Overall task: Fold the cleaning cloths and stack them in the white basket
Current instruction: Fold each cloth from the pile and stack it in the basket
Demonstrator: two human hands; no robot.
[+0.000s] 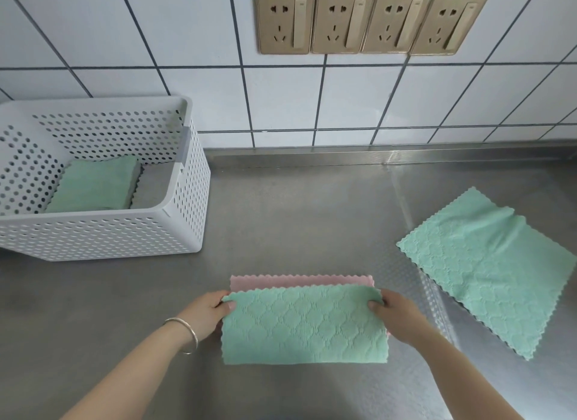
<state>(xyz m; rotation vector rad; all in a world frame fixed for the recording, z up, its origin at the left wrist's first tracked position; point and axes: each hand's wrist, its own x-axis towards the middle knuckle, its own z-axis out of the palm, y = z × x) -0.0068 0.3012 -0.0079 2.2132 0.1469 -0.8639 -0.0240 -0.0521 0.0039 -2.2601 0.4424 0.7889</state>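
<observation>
A cleaning cloth (304,324), green on one side and pink on the other, lies on the steel counter in front of me, its near half turned up over the far half so a pink strip shows along the far edge. My left hand (207,313) pinches the top left corner of the green flap. My right hand (398,315) pinches the top right corner. A second green cloth (487,266) lies spread flat at the right. The white perforated basket (184,201) stands at the back left and holds a folded green cloth (93,187) on a grey one.
The steel counter (296,219) meets a white tiled wall at the back. A row of several gold wall sockets (368,21) sits high on the wall. A silver bangle (187,333) is on my left wrist.
</observation>
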